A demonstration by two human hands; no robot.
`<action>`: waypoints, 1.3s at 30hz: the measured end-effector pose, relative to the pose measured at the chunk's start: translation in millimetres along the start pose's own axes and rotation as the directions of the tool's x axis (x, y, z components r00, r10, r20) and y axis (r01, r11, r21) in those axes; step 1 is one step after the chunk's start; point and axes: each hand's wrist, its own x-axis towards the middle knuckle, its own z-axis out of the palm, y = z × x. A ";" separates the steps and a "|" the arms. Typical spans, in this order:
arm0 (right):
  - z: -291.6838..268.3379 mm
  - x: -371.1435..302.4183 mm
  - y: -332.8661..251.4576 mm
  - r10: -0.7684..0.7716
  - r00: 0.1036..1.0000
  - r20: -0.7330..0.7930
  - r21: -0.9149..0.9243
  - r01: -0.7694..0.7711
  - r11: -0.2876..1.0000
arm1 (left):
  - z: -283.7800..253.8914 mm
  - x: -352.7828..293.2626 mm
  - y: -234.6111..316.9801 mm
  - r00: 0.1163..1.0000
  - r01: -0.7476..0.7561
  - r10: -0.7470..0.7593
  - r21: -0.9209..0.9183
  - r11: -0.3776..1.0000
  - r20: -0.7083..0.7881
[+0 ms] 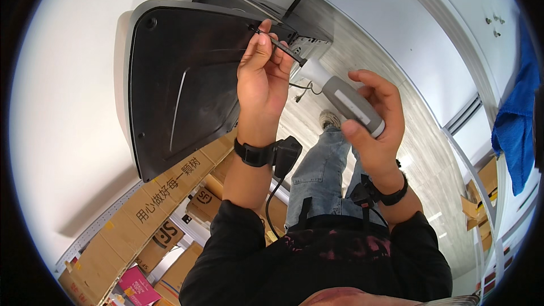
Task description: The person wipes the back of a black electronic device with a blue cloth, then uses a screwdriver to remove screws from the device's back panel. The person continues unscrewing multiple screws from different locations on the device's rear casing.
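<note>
A large black panel with rounded corners and a pale rim stands tilted on the left. My right hand holds a grey and white screwdriver by its thick handle, thumb on the near side and fingers curled loosely around the far side. The dark shaft points up and left to the panel's upper right corner. There my left hand pinches the shaft near its tip. The fingers hide the tip, so I cannot tell whether a screw sits on it.
Behind the panel stands a dark boxy unit. A black cable hangs below the screwdriver. Cardboard boxes fill the lower left. Several small screws and a blue cloth are at the right, on white furniture.
</note>
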 end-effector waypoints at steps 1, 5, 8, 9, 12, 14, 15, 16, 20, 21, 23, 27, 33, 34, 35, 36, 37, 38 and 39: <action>-0.4 -1.7 0.0 0.062 0.998 -0.004 0.036 -0.062 0.997 | 2.1 0.2 -1.4 1.000 -0.008 0.008 -0.008 1.000 -0.015; -5.7 -3.1 -12.8 0.354 0.935 0.022 -0.033 -0.353 0.935 | 6.9 -2.5 -1.3 0.998 -0.024 0.026 0.027 0.999 -0.063; -1.2 -3.5 -6.5 0.226 0.974 -0.010 -0.162 -0.225 0.961 | 8.5 -3.2 0.7 0.999 0.000 0.002 0.047 0.999 -0.043; 0.7 -4.1 -1.5 0.117 0.993 -0.020 -0.194 -0.119 0.974 | 9.2 -3.7 0.6 0.999 0.001 0.001 0.059 0.998 -0.042; 0.7 -5.3 4.7 0.016 1.000 -0.027 -0.265 -0.022 0.964 | 9.8 -4.9 0.4 0.998 -0.002 0.008 0.105 0.994 -0.057; 1.1 -6.6 4.2 -0.040 0.998 -0.038 -0.328 0.025 0.944 | 10.1 -5.2 -0.8 0.996 -0.013 0.026 0.149 0.989 -0.087; 1.0 -7.3 4.1 -0.068 0.997 -0.043 -0.359 0.048 0.932 | 8.9 -5.1 -0.9 0.997 -0.014 0.024 0.142 0.990 -0.069; 0.7 -7.1 6.0 -0.117 0.993 -0.025 -0.369 0.100 0.924 | 7.1 -4.9 -0.9 0.998 -0.016 0.023 0.135 0.991 -0.051; -2.8 -5.9 8.8 -0.258 0.962 0.091 -0.444 0.271 0.854 | 7.5 -4.8 -1.3 0.998 -0.020 0.027 0.137 0.990 -0.052; -3.4 -6.0 8.0 -0.276 0.952 0.131 -0.470 0.305 0.829 | 7.5 -4.3 -1.3 0.999 -0.019 0.025 0.131 0.991 -0.048; -0.4 -7.6 9.6 -0.238 0.970 0.048 -0.390 0.237 0.890 | 6.5 -3.9 -1.4 0.999 -0.017 0.022 0.118 0.993 -0.041; 2.6 -6.4 -5.9 0.095 0.996 0.005 -0.093 -0.094 0.991 | 5.1 -1.0 0.2 0.999 -0.020 0.022 0.091 0.996 -0.023; 1.7 -11.2 6.2 -0.020 1.000 -0.015 -0.338 0.014 0.941 | 9.3 -1.8 -0.7 0.999 -0.015 0.017 0.065 0.998 -0.030; 1.4 -10.1 6.3 -0.064 0.998 -0.009 -0.365 0.056 0.929 | 10.5 -1.9 -0.5 0.999 -0.013 0.016 0.070 0.997 -0.038; 0.6 -8.2 5.5 -0.106 0.994 0.002 -0.389 0.098 0.916 | 11.4 -2.2 -0.1 0.999 -0.015 0.018 0.076 0.997 -0.049; 0.2 -6.4 5.3 -0.148 0.989 0.013 -0.411 0.140 0.901 | 11.8 -2.5 -0.4 0.998 -0.017 0.022 0.084 0.996 -0.062; 0.2 -4.7 5.8 -0.188 0.982 0.015 -0.424 0.177 0.888 | 12.0 -2.7 -1.2 0.997 -0.019 0.026 0.093 0.996 -0.075; 0.3 -3.6 7.1 -0.232 0.973 0.015 -0.440 0.215 0.872 | 11.3 -2.6 -2.0 0.996 -0.019 0.027 0.100 0.995 -0.084; 0.5 -3.3 8.2 -0.274 0.962 0.016 -0.456 0.251 0.854 | 9.5 -2.7 -1.3 0.997 -0.008 0.015 0.097 0.995 -0.071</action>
